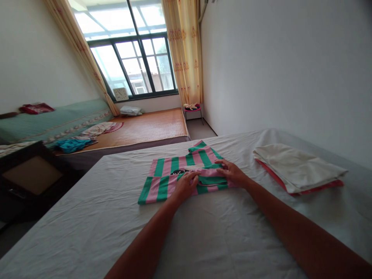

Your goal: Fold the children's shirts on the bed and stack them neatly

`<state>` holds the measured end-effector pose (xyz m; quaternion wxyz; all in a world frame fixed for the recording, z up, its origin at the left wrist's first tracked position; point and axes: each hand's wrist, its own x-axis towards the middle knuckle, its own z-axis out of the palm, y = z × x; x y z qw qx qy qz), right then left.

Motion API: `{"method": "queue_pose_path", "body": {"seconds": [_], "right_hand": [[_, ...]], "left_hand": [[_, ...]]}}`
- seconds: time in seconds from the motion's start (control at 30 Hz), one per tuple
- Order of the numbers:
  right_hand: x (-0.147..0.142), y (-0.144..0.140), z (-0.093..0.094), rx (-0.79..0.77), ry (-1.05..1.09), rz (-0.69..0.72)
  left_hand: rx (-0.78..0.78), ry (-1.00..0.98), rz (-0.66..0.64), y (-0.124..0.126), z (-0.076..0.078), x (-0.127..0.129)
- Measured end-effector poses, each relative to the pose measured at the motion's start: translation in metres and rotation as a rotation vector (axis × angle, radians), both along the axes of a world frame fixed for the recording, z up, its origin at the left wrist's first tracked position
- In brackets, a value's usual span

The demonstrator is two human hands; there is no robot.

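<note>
A pink and green striped shirt [167, 174] lies partly folded on the white bed sheet [95, 217] in the middle of the view. My left hand [186, 185] rests on the shirt's near edge by the collar, fingers curled onto the cloth. Just right of it, my right hand [232, 172] lies flat on the shirt's right side, fingers spread and pressing the fabric down. Both forearms reach in from the bottom of the view.
A folded white cloth with a red edge [296, 166] lies on the bed to the right. A second bed with a mat [151, 126] and loose clothes stands beyond, under a window. A dark cabinet [26, 178] is at left, a wall at right.
</note>
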<state>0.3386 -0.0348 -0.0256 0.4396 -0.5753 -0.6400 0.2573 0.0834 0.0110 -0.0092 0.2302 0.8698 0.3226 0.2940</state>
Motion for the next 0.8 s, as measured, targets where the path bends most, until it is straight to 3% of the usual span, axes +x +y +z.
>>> {"method": "queue_pose_path", "body": {"seconds": [0.17, 0.27, 0.37, 0.43, 0.5, 0.67, 0.8], "right_hand": [[-0.008, 0.004, 0.006, 0.113, -0.063, -0.029], [-0.007, 0.009, 0.002, 0.213, -0.101, -0.021], [-0.001, 0.014, -0.004, 0.245, -0.224, -0.143], [0.001, 0.015, -0.005, 0.277, -0.316, -0.259], [0.000, 0.013, -0.001, 0.314, -0.380, -0.287], [-0.021, 0.002, 0.003, 0.296, -0.592, -0.015], [-0.030, -0.004, -0.009, 0.165, -0.756, 0.058]], "left_hand": [[-0.171, -0.055, 0.022, 0.011, -0.005, 0.011], [-0.196, -0.090, 0.038, 0.017, -0.010, 0.011], [-0.134, -0.017, 0.063, 0.018, -0.009, 0.008], [-0.021, 0.031, 0.126, 0.016, -0.005, 0.006], [0.118, 0.061, 0.162, 0.011, 0.000, 0.005], [0.325, 0.238, 0.026, -0.001, 0.002, 0.008], [0.294, 0.367, 0.101, -0.005, -0.005, 0.006]]}}
